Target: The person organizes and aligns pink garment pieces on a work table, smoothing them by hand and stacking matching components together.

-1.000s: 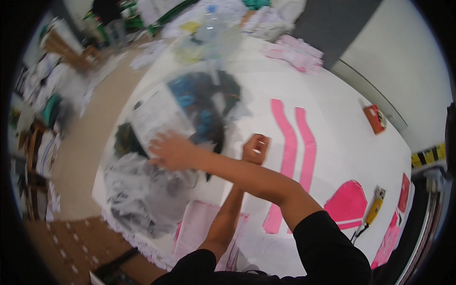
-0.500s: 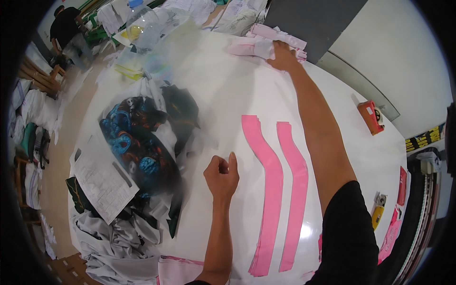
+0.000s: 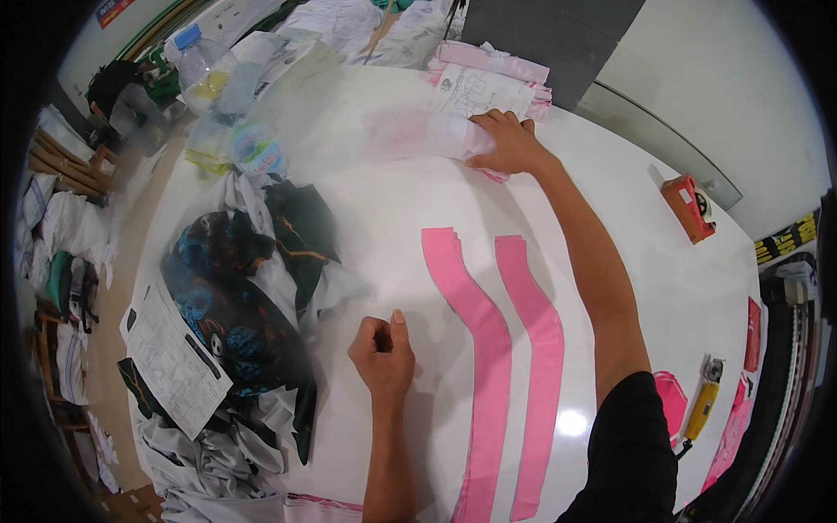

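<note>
Pale pink cloth, blurred, trails leftward from my right hand (image 3: 510,144) in a folded bundle (image 3: 427,135), my fingers and thumb closed over its right end. That arm reaches far out over the white table (image 3: 375,209). Just past those knuckles lies a pile of pink pieces (image 3: 495,61) with a drawn-on paper (image 3: 484,91) against it.

My left hand (image 3: 384,356) is much nearer me, fingers loosely curled and thumb pointing up; I cannot tell whether anything sits in the hollow. Right of it, between it and my right forearm, two curved strips of brighter pink run side by side, apart: a wide strip (image 3: 491,349) and a narrow strip (image 3: 543,340). Left of it is a heap of dark patterned cloth (image 3: 200,301), a printed sheet (image 3: 179,362) lying on its near side. Right of my right forearm are a red tape dispenser (image 3: 687,211) and, closer to me, a yellow-handled cutter (image 3: 702,410).
</note>
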`<action>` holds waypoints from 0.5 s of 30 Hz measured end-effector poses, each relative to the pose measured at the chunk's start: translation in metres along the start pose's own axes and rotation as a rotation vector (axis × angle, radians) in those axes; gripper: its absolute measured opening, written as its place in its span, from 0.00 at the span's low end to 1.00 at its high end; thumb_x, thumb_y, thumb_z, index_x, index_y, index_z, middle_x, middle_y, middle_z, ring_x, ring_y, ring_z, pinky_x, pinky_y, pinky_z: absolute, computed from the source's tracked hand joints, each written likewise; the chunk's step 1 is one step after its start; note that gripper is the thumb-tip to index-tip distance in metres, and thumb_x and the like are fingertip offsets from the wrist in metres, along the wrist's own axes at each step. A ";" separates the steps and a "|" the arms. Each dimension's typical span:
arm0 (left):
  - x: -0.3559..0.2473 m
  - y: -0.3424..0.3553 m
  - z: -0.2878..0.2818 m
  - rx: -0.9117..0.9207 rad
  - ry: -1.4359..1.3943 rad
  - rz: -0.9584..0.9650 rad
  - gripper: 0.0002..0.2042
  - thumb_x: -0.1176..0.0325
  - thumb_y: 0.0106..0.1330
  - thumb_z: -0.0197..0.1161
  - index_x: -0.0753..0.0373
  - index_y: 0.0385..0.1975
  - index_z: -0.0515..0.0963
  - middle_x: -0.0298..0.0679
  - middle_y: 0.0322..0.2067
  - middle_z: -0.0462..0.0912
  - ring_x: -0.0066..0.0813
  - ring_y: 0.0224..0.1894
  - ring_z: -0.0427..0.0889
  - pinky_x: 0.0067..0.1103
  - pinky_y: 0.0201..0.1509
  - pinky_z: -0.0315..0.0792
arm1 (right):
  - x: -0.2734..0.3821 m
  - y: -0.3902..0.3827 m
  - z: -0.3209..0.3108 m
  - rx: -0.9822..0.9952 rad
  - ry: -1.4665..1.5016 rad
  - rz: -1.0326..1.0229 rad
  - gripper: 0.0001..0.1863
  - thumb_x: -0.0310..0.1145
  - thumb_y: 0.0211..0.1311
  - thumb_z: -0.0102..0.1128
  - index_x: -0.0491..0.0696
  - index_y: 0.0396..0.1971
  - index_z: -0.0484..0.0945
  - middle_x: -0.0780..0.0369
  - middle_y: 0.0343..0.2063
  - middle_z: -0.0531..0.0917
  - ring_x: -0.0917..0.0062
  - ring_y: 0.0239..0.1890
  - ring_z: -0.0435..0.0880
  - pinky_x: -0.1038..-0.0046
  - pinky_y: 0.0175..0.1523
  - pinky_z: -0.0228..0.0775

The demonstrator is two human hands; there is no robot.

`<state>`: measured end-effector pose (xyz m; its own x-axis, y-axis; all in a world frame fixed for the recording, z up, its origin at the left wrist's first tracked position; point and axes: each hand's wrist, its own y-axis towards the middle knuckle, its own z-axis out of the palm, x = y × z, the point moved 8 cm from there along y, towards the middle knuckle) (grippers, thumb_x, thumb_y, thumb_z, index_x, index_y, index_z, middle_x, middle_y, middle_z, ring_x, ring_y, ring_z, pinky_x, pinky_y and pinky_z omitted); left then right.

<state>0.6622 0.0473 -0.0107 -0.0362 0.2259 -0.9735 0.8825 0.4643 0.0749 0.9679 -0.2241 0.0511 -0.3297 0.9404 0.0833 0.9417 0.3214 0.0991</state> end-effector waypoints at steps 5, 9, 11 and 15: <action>-0.002 -0.001 0.006 0.031 -0.041 -0.002 0.21 0.64 0.73 0.68 0.64 0.20 0.68 0.27 0.15 0.68 0.12 0.19 0.61 0.17 0.23 0.56 | -0.093 0.033 0.008 -0.159 0.473 0.236 0.29 0.58 0.68 0.60 0.55 0.59 0.82 0.58 0.55 0.82 0.60 0.58 0.80 0.50 0.65 0.66; -0.006 -0.002 0.007 0.047 -0.042 -0.022 0.20 0.65 0.73 0.67 0.64 0.20 0.68 0.27 0.15 0.68 0.12 0.18 0.61 0.17 0.22 0.56 | -0.135 0.024 0.034 -0.177 0.302 0.354 0.22 0.53 0.73 0.52 0.59 0.57 0.84 0.60 0.58 0.82 0.61 0.61 0.80 0.42 0.66 0.62; -0.004 -0.002 0.003 0.019 -0.026 -0.006 0.20 0.65 0.73 0.68 0.64 0.20 0.68 0.28 0.15 0.68 0.12 0.18 0.61 0.17 0.22 0.56 | -0.102 0.015 0.027 -0.259 0.192 0.294 0.21 0.51 0.74 0.49 0.59 0.55 0.84 0.58 0.54 0.84 0.59 0.60 0.80 0.41 0.66 0.63; -0.003 -0.002 0.002 0.011 -0.007 0.015 0.19 0.66 0.73 0.67 0.64 0.20 0.69 0.28 0.15 0.68 0.13 0.18 0.61 0.18 0.22 0.56 | -0.066 -0.010 0.033 -0.156 0.272 0.271 0.20 0.47 0.75 0.45 0.55 0.50 0.84 0.53 0.48 0.85 0.54 0.59 0.81 0.39 0.62 0.65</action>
<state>0.6618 0.0440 -0.0081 -0.0199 0.2267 -0.9738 0.8880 0.4515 0.0870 0.9821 -0.2859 0.0119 -0.0967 0.9183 0.3840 0.9825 0.0262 0.1846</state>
